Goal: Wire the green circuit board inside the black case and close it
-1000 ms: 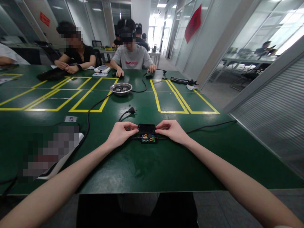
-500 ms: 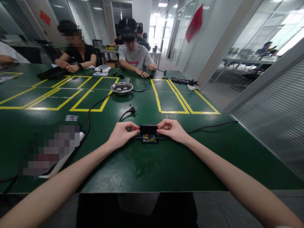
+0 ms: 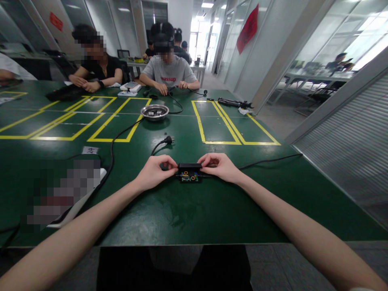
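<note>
Number card lies on the table, well left of the circuit board and beyond it. Metal bowl: well past the board, to its left. Left hand just left of the board, grip pinching one end of the black lid. Plug beyond the board, slightly left. Black lid held at the board's far edge; can't tell if touching. Right hand just right of the board, grip pinching the lid's other end. Black cord runs off right of the board.

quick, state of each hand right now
Left hand: closed, pinching the left end of the black cover.
Right hand: closed, pinching its right end.
</note>
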A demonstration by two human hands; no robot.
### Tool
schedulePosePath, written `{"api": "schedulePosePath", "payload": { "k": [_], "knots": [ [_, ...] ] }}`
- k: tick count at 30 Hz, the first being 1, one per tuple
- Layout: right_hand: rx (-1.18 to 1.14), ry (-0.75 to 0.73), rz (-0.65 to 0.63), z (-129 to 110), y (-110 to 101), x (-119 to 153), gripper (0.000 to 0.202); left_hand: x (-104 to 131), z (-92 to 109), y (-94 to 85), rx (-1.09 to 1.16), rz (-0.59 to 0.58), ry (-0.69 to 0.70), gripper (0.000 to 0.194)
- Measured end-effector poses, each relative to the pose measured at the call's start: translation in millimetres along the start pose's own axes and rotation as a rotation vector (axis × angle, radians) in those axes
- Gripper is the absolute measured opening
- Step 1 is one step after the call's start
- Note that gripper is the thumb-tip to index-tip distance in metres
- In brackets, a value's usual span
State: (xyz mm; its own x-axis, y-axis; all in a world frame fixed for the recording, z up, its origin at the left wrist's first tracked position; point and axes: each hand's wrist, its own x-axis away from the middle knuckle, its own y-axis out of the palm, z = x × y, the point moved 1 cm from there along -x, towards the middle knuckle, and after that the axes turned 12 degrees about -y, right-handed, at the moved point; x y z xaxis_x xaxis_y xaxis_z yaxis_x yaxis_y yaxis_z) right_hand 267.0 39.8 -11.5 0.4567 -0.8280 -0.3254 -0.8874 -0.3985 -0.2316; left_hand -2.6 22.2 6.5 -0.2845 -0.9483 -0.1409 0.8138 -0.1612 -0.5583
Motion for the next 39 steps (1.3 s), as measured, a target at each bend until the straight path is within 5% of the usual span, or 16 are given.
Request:
{"api": "schedulePosePath", "payload": {
  "k": [16, 26, 39],
  "knots": [
    [0.136, -0.24, -0.134, -10.0, 0.1, 2.1, 0.002, 3.7, 3.8, -4.8, -0.111, -0.116, 0.218, 0.012],
    [0.299, -0.28, -0.231, -14.6, -1.5, 3.8, 0.025, 4.5, 0.3, -3.7, -0.114, -0.138, 0.264, 0.007],
    [0.305, -0.257, -0.266, -16.6, 1.0, 2.5, 0.022, 1.3, 2.1, -3.0, 0.025, -0.229, 0.064, 0.023]
  ]
}}
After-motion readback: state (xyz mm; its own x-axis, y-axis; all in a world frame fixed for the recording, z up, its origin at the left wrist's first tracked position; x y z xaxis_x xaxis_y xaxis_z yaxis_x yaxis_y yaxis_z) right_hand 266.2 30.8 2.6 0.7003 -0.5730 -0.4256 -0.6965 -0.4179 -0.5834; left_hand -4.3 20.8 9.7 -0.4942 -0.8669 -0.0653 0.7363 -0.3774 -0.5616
